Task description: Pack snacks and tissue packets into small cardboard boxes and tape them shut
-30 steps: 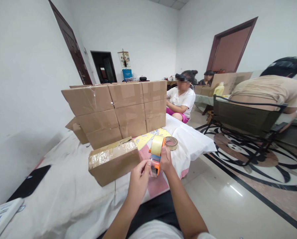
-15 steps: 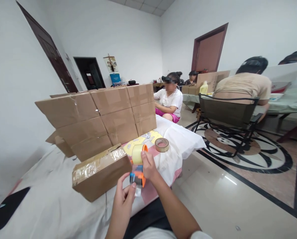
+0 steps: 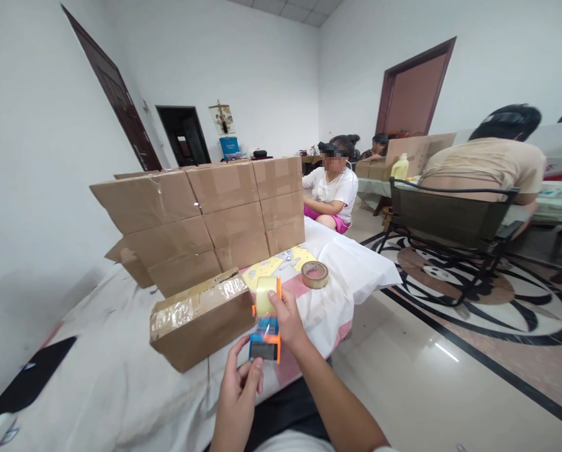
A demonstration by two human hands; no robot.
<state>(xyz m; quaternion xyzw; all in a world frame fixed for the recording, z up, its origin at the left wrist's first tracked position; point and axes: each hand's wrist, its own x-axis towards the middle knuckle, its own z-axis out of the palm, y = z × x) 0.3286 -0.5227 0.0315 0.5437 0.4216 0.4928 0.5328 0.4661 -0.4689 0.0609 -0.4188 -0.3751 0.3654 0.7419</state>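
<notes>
My right hand [image 3: 287, 317] grips an orange and blue tape dispenser [image 3: 264, 346] by its side, near the roll of clear tape [image 3: 264, 296] mounted at its far end. The dispenser's dark lower face is turned toward me. My left hand [image 3: 240, 383] is curled at the near end, thumb and fingers closed on the edge there; whether a strip of tape lies between them cannot be made out. Just left of the dispenser lies a taped cardboard box [image 3: 203, 326]. A loose tape roll [image 3: 314, 275] lies flat beyond my right hand.
Stacked cardboard boxes [image 3: 215, 220] rise at the back of the cloth-covered table [image 3: 120, 389]. A black flat item [image 3: 33, 373] lies at the left. One person [image 3: 337, 188] sits beyond the stack; another [image 3: 488, 157] sits in a chair [image 3: 454, 216] at the right.
The dispenser has turned, so its dark lower face and blue part show more fully. Both hands stay on it. The whole scene has shifted slightly right in view.
</notes>
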